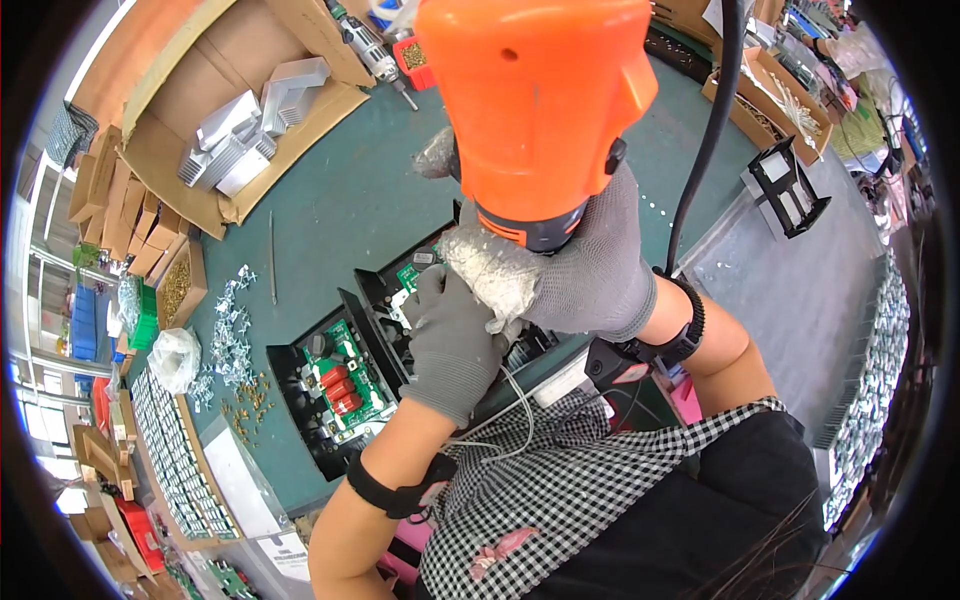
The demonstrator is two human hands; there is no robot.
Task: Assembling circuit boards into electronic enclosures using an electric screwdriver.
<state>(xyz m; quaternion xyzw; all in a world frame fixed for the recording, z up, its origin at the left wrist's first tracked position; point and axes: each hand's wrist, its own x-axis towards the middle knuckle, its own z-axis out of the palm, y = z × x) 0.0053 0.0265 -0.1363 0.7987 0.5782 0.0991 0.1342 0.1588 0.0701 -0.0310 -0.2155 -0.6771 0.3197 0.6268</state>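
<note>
My right hand [600, 265], in a grey glove with worn tape on its fingers, is wrapped round the lower part of an orange power tool [545, 110]. The tool stands upright close to the camera, and its tip is hidden behind the hand. My left hand [450, 335], also gloved, has its fingers curled down into a black housing [380, 290] that carries a green circuit board [420, 268]. What those fingertips pinch, if anything, is hidden. Just left lies a second black housing [300, 430] with a green board [352, 375] and red components [338, 390].
A cardboard box [165, 150] of metal heatsinks [240, 135] stands far left, beside another power screwdriver [370, 50]. Loose silver clips [232, 335] and brass screws [248, 405] lie left. A black cable [708, 140] hangs at right, before a black frame [787, 190].
</note>
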